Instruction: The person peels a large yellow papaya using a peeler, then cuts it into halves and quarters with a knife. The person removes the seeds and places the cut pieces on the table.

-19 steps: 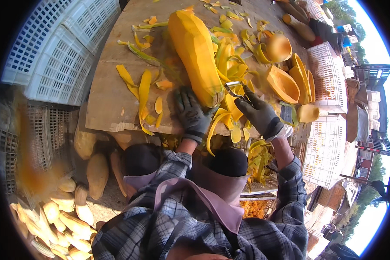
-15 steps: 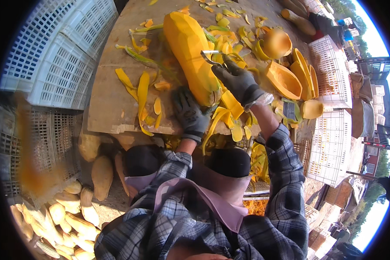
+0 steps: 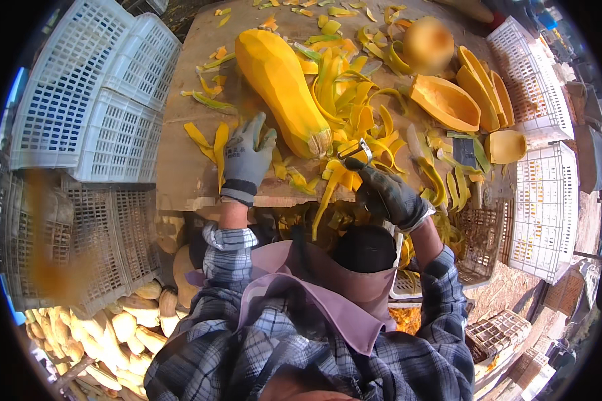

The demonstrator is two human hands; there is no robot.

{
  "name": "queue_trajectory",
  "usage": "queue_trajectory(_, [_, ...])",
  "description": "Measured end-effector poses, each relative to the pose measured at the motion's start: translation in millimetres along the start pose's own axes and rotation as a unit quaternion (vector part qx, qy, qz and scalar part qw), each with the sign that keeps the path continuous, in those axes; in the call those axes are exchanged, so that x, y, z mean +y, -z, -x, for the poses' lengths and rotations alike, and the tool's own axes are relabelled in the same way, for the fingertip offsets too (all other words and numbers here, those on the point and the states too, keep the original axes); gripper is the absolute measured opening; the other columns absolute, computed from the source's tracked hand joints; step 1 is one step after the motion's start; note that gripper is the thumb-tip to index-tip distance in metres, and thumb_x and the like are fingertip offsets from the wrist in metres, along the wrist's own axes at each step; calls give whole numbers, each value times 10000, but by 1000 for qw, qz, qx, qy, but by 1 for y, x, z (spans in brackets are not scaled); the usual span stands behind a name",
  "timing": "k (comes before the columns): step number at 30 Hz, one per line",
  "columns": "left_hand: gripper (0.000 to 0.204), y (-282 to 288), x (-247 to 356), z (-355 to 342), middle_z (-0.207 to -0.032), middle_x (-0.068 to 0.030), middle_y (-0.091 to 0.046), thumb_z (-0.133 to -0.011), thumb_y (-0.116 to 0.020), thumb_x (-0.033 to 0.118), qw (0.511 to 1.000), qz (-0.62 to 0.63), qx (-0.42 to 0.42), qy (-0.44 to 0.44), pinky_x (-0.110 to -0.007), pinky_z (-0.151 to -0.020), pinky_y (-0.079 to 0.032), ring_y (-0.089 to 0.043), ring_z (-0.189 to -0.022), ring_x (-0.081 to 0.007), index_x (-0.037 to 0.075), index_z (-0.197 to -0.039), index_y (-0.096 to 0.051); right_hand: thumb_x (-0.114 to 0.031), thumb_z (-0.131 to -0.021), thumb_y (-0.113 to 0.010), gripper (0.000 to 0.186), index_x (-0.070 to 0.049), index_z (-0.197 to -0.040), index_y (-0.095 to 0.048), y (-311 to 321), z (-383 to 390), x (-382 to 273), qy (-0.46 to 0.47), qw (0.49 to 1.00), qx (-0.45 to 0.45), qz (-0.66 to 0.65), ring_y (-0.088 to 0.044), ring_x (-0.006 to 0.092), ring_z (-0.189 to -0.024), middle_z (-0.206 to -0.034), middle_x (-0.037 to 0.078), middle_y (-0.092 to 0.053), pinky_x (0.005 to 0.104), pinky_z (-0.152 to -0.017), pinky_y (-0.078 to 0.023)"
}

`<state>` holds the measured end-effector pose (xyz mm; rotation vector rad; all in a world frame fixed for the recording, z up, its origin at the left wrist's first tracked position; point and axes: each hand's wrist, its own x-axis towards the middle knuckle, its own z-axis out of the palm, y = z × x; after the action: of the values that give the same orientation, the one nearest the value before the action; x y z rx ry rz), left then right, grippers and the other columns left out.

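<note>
A long peeled yellow squash (image 3: 277, 83) lies slantwise on the wooden table (image 3: 174, 160), its stem end toward me. My left hand (image 3: 247, 154), in a grey glove, rests beside it on the left with fingers apart, holding nothing and not visibly touching the squash. Beyond the stem end, to the right, my right hand (image 3: 391, 197) in a dark, stained glove is closed around the handle of a metal peeler (image 3: 356, 155). The peeler's head sits over a heap of yellow peelings (image 3: 364, 120), apart from the squash.
Hollowed squash halves (image 3: 445, 100) lie on the table's right side. White plastic crates (image 3: 114, 134) stand at the left, more crates (image 3: 545, 200) at the right. Many whole squashes (image 3: 107, 334) are piled at lower left. Below the table edge, a crate (image 3: 408, 286) holds peelings.
My right hand has drawn the peeler off the squash, toward me. My left hand has left the stem end and shifted left and away from me. The view has tilted slightly.
</note>
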<state>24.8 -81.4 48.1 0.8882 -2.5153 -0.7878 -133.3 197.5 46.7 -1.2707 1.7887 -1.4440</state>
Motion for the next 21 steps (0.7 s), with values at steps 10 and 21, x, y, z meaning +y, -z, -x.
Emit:
queue_trajectory(10, [431,-15,-23,-155,-1506,-28,-514,-1018,-465,474,898,-281,76,-330,-517,-1206,-203,-393,-1400,-341,261,-1347,-645,-289,-1025,-582,518,-45,-1475,-501,17,-16,32,-270,940,142,-153,-601,104,-777,-977,37,-677,252,-718,-505])
queue_trajectory(21, [373,-28,-19,-164,-1464,-1,-563,-1034,-483,398,891,-277,108,-344,-481,-1219,-242,-443,-1388,-277,275,-1340,-656,-395,-987,-515,504,-35,-1338,-535,-12,-143,-16,-135,948,-110,267,-660,444,-984,-1031,266,-698,512,-851,-510])
